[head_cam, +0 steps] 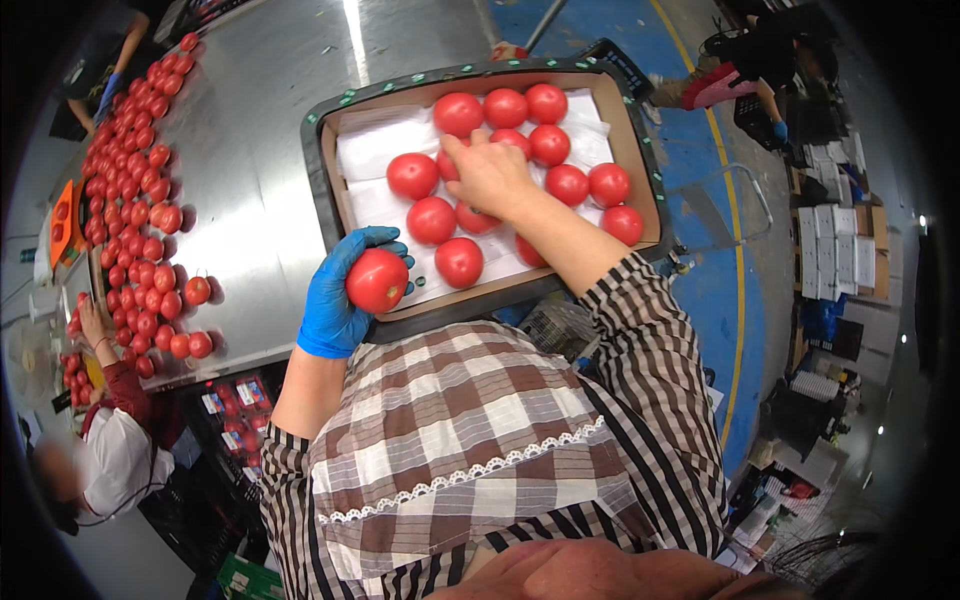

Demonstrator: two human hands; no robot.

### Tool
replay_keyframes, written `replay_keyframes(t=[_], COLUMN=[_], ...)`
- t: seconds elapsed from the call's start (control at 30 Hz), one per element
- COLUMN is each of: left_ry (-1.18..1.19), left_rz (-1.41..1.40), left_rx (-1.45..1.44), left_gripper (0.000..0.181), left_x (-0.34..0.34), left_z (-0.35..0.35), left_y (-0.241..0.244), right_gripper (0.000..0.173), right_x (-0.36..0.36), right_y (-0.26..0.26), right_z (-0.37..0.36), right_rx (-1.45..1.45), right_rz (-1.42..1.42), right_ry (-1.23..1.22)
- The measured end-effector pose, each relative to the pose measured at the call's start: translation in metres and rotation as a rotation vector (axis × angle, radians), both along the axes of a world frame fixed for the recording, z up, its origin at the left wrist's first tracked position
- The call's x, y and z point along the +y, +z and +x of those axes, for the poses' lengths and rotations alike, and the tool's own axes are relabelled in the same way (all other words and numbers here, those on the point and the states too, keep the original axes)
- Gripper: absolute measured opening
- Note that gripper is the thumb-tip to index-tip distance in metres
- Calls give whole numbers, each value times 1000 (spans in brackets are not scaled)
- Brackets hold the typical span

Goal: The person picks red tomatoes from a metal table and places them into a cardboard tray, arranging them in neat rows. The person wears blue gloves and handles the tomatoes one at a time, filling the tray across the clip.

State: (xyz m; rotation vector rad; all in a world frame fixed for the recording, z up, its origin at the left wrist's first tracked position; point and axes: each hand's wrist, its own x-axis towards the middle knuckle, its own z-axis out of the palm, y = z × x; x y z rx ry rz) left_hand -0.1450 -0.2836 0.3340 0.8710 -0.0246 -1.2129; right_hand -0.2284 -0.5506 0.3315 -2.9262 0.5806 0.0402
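Observation:
My left hand (337,296), in a blue glove, is shut on a large red tomato (376,280) at the near left corner of a shallow, black-rimmed crate (313,176). Brown cardboard and white paper (375,142) line the crate. Inside lie several red tomatoes, among them one at the near side (459,262) and one in the far row (458,114). Bare, my right hand (489,174) reaches over the middle of the crate, its fingers on or just above the tomatoes there. Its palm side is hidden, so whether it grips one cannot be told.
Left of the crate, a metal table (255,202) bears a long heap of tomatoes (139,217). A co-worker's hand (91,321) reaches beside the heap. Below the table edge stands a dark crate of packed tomatoes (236,424). Another person (739,79) bends over the blue floor (690,195).

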Motion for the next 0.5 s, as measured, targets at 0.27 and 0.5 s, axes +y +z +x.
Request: replay_keyframes(t=[0.27, 0.5], left_ry=[-102, -136], left_rz=[20, -19], left_rx=[-15, 301], left_gripper=[60, 72], left_x=[-12, -1], left_z=[10, 18], left_y=[-23, -34], right_gripper=[57, 53], right_x=[28, 53], right_y=[19, 27], right_z=[-5, -22], right_rx=[-395, -357], right_rz=[447, 633], right_ry=[161, 230])
